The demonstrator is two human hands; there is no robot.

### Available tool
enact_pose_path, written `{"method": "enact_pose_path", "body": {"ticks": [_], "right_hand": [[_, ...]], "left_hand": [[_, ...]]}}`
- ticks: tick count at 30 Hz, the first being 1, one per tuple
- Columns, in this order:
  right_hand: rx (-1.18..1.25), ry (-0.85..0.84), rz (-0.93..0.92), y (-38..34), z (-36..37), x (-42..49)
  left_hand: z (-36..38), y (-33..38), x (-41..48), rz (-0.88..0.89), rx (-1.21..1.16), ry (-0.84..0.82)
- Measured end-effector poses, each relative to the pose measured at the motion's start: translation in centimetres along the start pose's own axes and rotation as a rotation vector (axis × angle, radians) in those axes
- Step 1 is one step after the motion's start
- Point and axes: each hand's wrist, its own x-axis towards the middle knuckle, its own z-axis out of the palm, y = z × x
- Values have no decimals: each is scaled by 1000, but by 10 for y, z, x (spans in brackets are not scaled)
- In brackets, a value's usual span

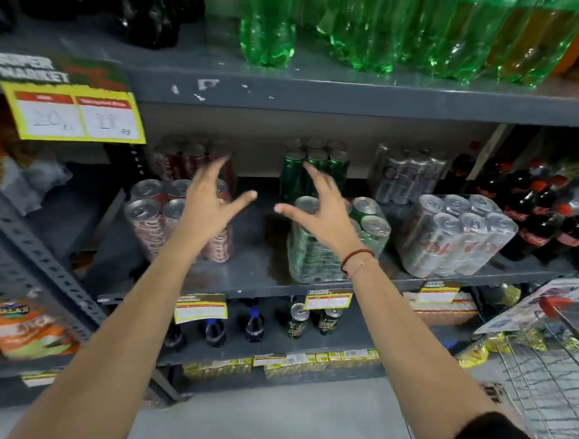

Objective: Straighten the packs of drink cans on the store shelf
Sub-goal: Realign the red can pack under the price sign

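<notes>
Two splayed, empty grips: left hand before the red can pack, right hand before the green can pack near the shelf front edge.

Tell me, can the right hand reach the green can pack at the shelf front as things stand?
Probably yes: the right hand hovers open just above the front green can pack, and nothing lies between them.

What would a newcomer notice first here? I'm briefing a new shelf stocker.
Two bare arms reach in, the left hand and right hand spread open over the middle shelf, holding nothing. Below them sit shrink-wrapped packs: red cans at left, green cans in the centre, silver cans at right, standing askew. Big green bottles glow on the top shelf.
</notes>
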Motion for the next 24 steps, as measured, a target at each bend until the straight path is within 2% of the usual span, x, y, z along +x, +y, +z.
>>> {"method": "enact_pose_path", "body": {"ticks": [4, 6, 9, 12, 14, 17, 20, 24], "right_hand": [[-1, -223, -13, -25, 61, 7], [15, -327, 17, -30, 89, 11], [-6, -397, 70, -38, 120, 20], [-50, -397, 94, -46, 138, 34], [-53, -379, 101, -48, 144, 42], [-47, -314, 123, -46, 151, 46], [-48, -267, 132, -44, 155, 45], [-55, -256, 134, -43, 155, 40]], "left_hand": [[-53, -43, -3, -69, 41, 241], [-69, -70, -6, -165, 42, 257], [-79, -103, -7, -292, 74, 51], [-79, -119, -3, -291, 199, -224], [-78, -123, 1, -319, 223, -321], [-78, -129, 8, -358, 141, -350], [-75, -133, 8, -400, 38, -310], [-73, -131, 4, -398, 21, -276]]}}
